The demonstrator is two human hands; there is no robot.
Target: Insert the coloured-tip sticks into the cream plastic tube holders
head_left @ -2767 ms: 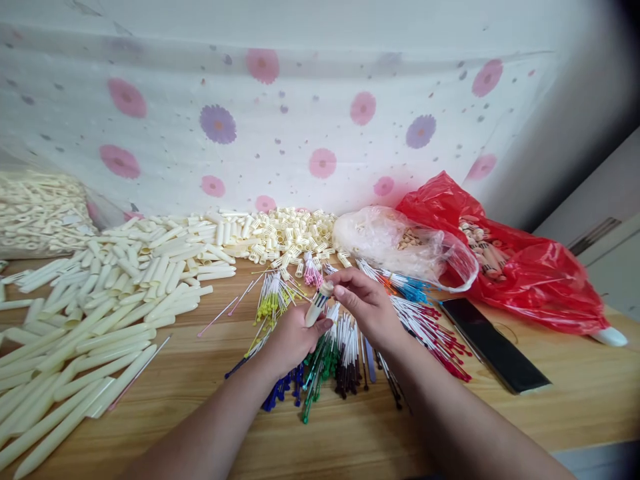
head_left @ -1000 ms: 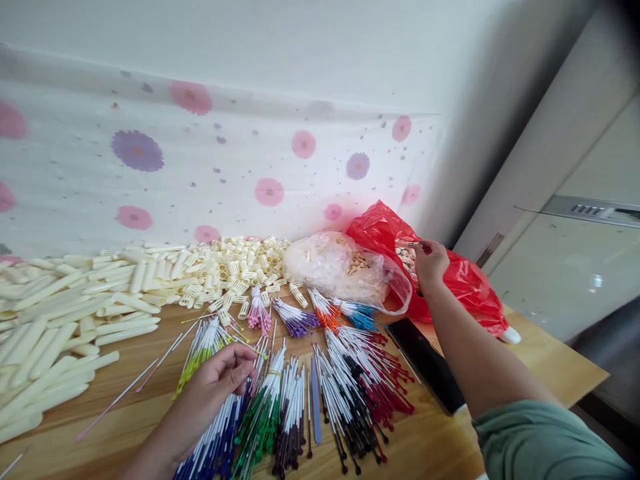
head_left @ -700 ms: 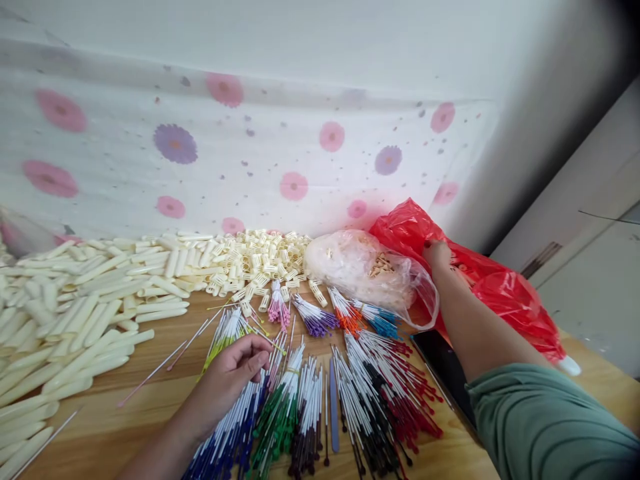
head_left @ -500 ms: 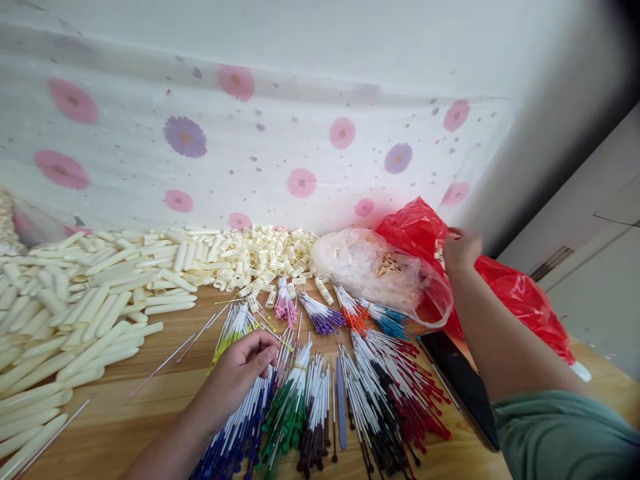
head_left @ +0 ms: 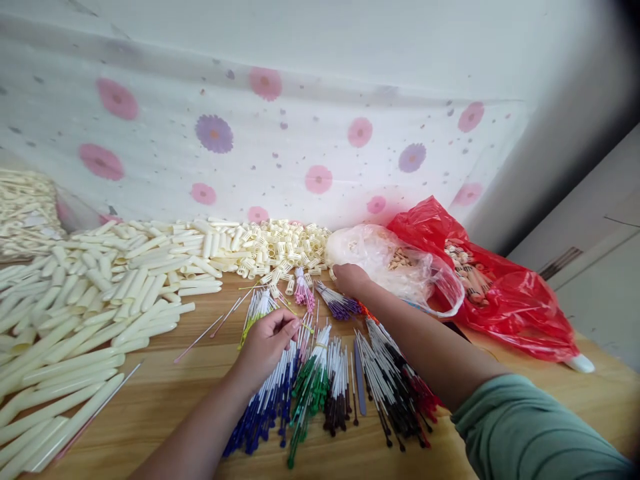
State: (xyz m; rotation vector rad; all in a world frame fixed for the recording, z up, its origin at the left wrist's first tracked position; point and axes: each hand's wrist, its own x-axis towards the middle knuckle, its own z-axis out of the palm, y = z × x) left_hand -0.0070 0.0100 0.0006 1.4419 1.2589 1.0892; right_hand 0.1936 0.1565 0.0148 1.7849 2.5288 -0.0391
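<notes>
Head: sticks (head_left: pixel 265 407) lengthwise toward wall (head_left: pixel 350 40)

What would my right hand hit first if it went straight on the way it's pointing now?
Most likely the heap of small cream slotted pieces, just beyond the right hand toward the wall, though depth is hard to judge here.

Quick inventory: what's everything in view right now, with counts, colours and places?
cream tubes: many, cream, table's left
slotted pieces: heap, cream, back centre
thin sticks: many bundles, white with coloured tips, centre
clear bag: one, right of centre
red bag: one, red, far right
table: one, wooden
floral cloth: one, white, wall behind
left hand: on blue-tipped sticks
right hand: beside clear bag
</notes>
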